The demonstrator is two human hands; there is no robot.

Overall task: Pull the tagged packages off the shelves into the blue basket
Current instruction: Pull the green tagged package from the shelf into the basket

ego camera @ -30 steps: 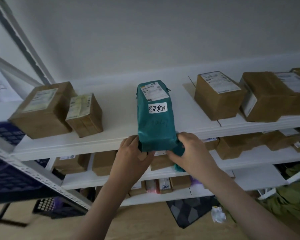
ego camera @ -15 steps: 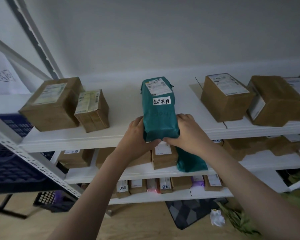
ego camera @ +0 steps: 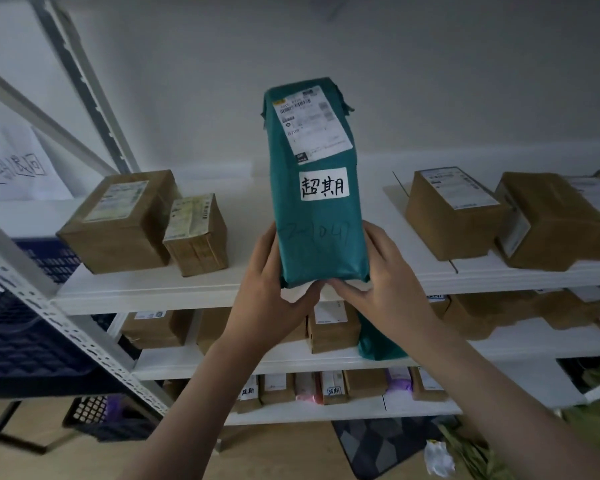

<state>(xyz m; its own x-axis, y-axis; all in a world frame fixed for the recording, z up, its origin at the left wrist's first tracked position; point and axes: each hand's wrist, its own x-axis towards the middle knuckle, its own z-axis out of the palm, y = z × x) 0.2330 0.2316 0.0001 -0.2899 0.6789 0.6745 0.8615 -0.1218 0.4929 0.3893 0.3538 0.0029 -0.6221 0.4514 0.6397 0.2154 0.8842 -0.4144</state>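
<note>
A long teal package (ego camera: pixel 317 216) with a shipping label and a white handwritten tag stands tilted up off the top shelf (ego camera: pixel 146 289). My left hand (ego camera: pixel 269 292) grips its lower left side and my right hand (ego camera: pixel 383 285) grips its lower right side, thumbs meeting under its bottom end. The blue basket (ego camera: pixel 18 341) sits at the far left behind the rack's slanted brace. On the bottom shelf, small boxes with similar white tags (ego camera: pixel 334 390) stand in a row.
Brown cardboard boxes lie on the top shelf: two at the left (ego camera: pixel 118 220) and two at the right (ego camera: pixel 454 213). More boxes fill the middle shelf (ego camera: pixel 333 327). A perforated metal brace (ego camera: pixel 70 327) crosses at the left. A dark crate (ego camera: pixel 101 417) and crumpled paper (ego camera: pixel 437 459) lie on the floor.
Both hands have lifted the teal package off the shelf and tipped its top end upward, closer to the camera. Earlier it lay flat on the top shelf with its end overhanging.
</note>
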